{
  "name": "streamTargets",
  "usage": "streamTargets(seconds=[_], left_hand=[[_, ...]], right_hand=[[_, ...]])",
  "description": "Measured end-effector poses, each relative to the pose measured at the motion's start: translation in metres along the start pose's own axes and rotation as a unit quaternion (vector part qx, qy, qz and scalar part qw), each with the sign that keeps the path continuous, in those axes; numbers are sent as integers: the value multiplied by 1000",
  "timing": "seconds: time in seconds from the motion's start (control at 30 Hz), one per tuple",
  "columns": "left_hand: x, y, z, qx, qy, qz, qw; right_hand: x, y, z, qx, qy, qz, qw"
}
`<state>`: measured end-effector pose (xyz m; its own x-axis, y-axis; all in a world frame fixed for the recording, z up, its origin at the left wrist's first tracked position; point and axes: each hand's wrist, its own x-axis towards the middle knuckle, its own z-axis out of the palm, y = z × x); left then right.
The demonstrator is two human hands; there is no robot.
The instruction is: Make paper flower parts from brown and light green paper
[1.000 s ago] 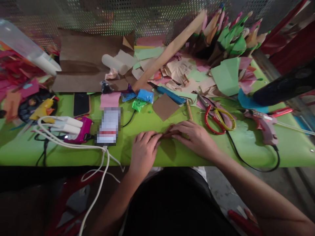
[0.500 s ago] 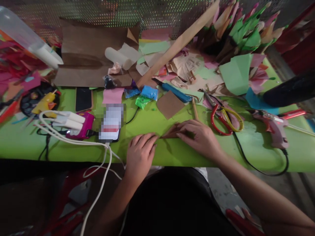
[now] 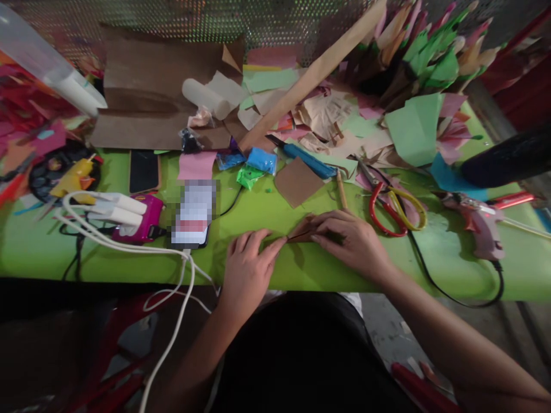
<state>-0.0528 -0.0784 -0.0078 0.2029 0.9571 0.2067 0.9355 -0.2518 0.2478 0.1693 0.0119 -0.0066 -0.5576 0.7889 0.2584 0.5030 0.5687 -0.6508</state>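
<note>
A small folded piece of brown paper [image 3: 298,233] lies low over the table's front part, between my two hands. My right hand [image 3: 353,242] is closed on its right side, thumb in front and fingers behind, hiding that end. At the paper's left tip, the index finger and thumb of my left hand [image 3: 249,269] pinch the corner, with the other fingers bent slightly apart. Just beyond the hands lie a flat brown paper square [image 3: 298,182] and a pencil-like stick [image 3: 341,189].
Scissors [image 3: 390,212] and a glue gun [image 3: 477,223] with a black cord lie to the right. On the left are a phone [image 3: 193,215], white cables and a magenta power adapter [image 3: 150,218]. Paper scraps, a blue cutter [image 3: 310,160] and a wooden strip [image 3: 314,74] fill the back.
My left hand's index finger and thumb have stretched rightward onto the paper's tip, while its other fingers have separated from them. My right hand has stayed almost in place.
</note>
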Motion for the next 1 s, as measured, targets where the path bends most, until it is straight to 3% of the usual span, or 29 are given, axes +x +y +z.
streamTargets(seconds=[0.37, 1.0], left_hand=[[4, -1, -5, 54, -20, 37, 998], [9, -2, -7, 13, -34, 41, 999]], right_hand=[[1, 0, -1, -2, -3, -7, 1000], [3, -2, 2, -18, 12, -11, 1000]])
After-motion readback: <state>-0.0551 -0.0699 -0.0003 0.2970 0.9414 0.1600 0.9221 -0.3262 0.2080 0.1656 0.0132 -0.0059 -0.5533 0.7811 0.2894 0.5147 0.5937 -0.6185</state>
